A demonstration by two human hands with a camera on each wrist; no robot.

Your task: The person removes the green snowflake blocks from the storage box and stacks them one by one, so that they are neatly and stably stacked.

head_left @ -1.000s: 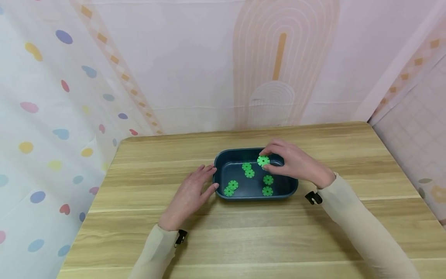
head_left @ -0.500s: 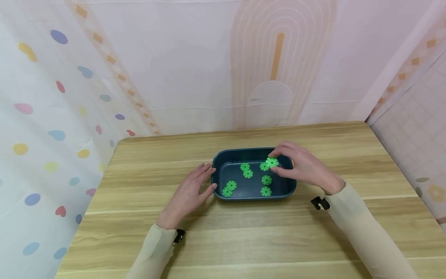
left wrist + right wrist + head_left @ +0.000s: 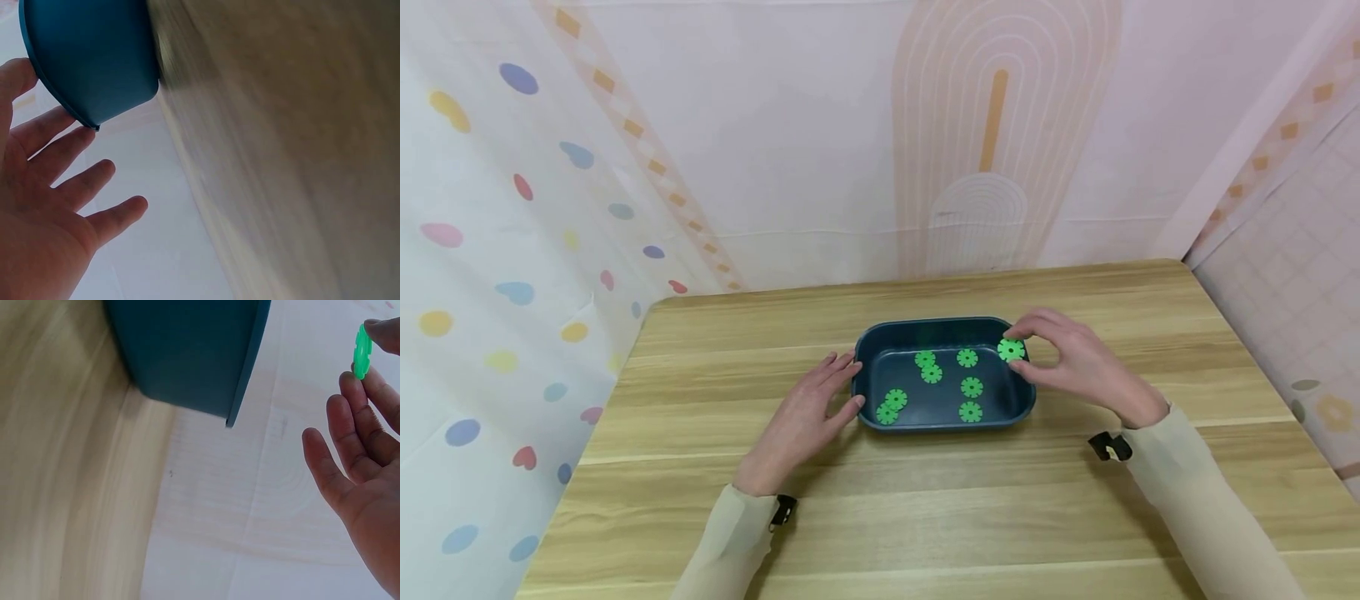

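Note:
A dark blue rectangular box (image 3: 928, 408) with rounded corners stands on the table. Inside it lie several green notched discs, among them a loose one (image 3: 967, 357) near the back. My right hand (image 3: 1078, 367) pinches another green notched disc (image 3: 1011, 350) between thumb and fingers, above the box's right end. In the right wrist view that pinched disc (image 3: 362, 351) appears edge-on, higher than the rim, the other fingers spread. At the box's left end my left hand (image 3: 797, 425) rests its fingertips on the rim, fingers fairly straight, as the left wrist view also shows.
The wooden table (image 3: 925, 525) extends around the box on all sides. Behind it hangs a pale patterned cloth (image 3: 820, 150), and a dotted cloth (image 3: 497, 350) drapes along the left. A black strap clip (image 3: 1110, 447) hangs below the right sleeve.
My right hand has carried its disc rightward across the box, leaving a disc at the back uncovered. My left hand stays on the rim. The head view has shifted slightly.

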